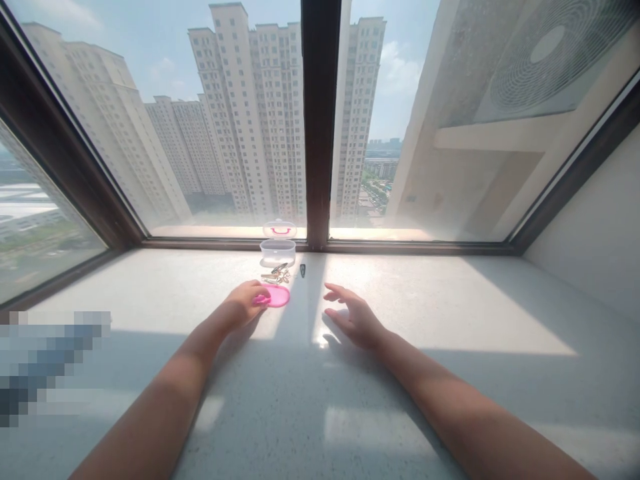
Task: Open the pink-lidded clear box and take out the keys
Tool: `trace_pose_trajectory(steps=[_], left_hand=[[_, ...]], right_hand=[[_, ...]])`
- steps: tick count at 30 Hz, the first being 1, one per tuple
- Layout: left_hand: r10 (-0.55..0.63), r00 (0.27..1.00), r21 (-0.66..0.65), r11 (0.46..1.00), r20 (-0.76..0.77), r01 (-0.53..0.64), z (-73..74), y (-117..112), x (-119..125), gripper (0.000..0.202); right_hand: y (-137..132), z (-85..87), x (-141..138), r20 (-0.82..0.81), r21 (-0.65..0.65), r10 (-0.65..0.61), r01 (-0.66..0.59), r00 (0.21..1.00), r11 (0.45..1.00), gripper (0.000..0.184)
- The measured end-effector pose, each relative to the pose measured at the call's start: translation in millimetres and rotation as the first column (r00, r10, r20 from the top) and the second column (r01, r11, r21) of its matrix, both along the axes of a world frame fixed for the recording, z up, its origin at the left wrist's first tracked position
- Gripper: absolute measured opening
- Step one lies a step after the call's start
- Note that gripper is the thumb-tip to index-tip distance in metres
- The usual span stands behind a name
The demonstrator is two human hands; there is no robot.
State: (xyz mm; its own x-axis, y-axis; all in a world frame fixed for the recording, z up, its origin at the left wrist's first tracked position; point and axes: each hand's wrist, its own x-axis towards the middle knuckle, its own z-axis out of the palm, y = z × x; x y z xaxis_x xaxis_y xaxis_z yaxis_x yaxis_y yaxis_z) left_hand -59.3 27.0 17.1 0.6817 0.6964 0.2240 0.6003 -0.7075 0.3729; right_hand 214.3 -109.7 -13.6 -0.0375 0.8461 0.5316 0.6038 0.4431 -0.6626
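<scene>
My left hand (247, 298) is curled around the left edge of a round pink disc (278, 296) that lies flat on the pale stone sill (425, 293). My right hand (353, 315) hovers to the right of the disc with its fingers spread and nothing in it. Just behind the disc lies a small heap of metal hair clips (277, 274). A single dark clip (303, 269) lies a little to their right. Behind the heap stands a small clear round box (277, 252), and its clear lid with a pink handle (279, 230) rests against the window behind it.
The window's dark centre post (319, 133) rises right behind the small things. Glass panes close the sill at the back and on the left. A white wall (595, 233) bounds it on the right. A blurred patch (45, 363) sits at the left edge.
</scene>
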Motion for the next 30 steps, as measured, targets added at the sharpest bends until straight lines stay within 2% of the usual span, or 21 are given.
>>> trace_pose_trajectory(steps=[3, 5, 7, 10, 12, 15, 18, 22, 24, 27, 30], left_hand=[[-0.040, 0.996, 0.059, 0.998, 0.083, 0.035, 4.7, -19, 13, 0.018], [-0.106, 0.989, -0.019, 0.994, 0.106, 0.109, 5.0, -36, 30, 0.019], [-0.158, 0.981, -0.115, 0.979, 0.113, 0.171, 1.5, -52, 49, 0.019], [-0.177, 0.980, -0.246, 0.950, 0.088, 0.194, -8.1, -67, 69, 0.019], [-0.176, 0.982, -0.255, 0.949, 0.064, 0.187, -14.1, -69, 75, 0.020], [-0.149, 0.988, -0.248, 0.956, 0.045, 0.155, -18.7, -66, 78, 0.022], [-0.120, 0.993, -0.249, 0.961, 0.012, 0.119, -17.1, -61, 81, 0.023], [-0.167, 0.979, -0.264, 0.955, -0.118, 0.131, -10.8, -56, 90, 0.027], [-0.153, 0.975, -0.252, 0.962, -0.159, 0.110, -9.7, -56, 92, 0.029], [-0.107, 0.984, -0.191, 0.978, -0.145, 0.079, -12.1, -59, 91, 0.032], [-0.149, 0.985, -0.188, 0.973, -0.082, 0.131, -15.2, -59, 88, 0.038]], right_hand=[[3, 1.8, 3, -0.083, -0.060, -0.073, 0.068, 0.994, 0.996, 0.031], [7, 1.0, 6, -0.142, -0.146, -0.154, 0.133, 0.978, 0.980, 0.013], [11, -1.0, 10, -0.196, -0.233, -0.211, 0.164, 0.958, 0.959, 0.022], [15, -4.0, 15, -0.367, -0.307, -0.187, 0.071, 0.911, 0.949, 0.038], [15, -4.5, 16, -0.459, -0.322, -0.163, 0.008, 0.873, 0.947, 0.042], [14, -2.8, 16, -0.472, -0.325, -0.152, -0.011, 0.868, 0.945, 0.043], [14, -0.8, 15, -0.477, -0.332, -0.143, -0.027, 0.867, 0.943, 0.043], [16, -1.1, 16, -0.506, -0.340, -0.140, -0.048, 0.851, 0.939, 0.043], [17, -2.2, 17, -0.524, -0.342, -0.134, -0.063, 0.841, 0.937, 0.043], [17, -2.9, 19, -0.544, -0.347, -0.113, -0.100, 0.831, 0.933, 0.043], [16, -0.6, 21, -0.564, -0.355, -0.099, -0.133, 0.819, 0.925, 0.043]])
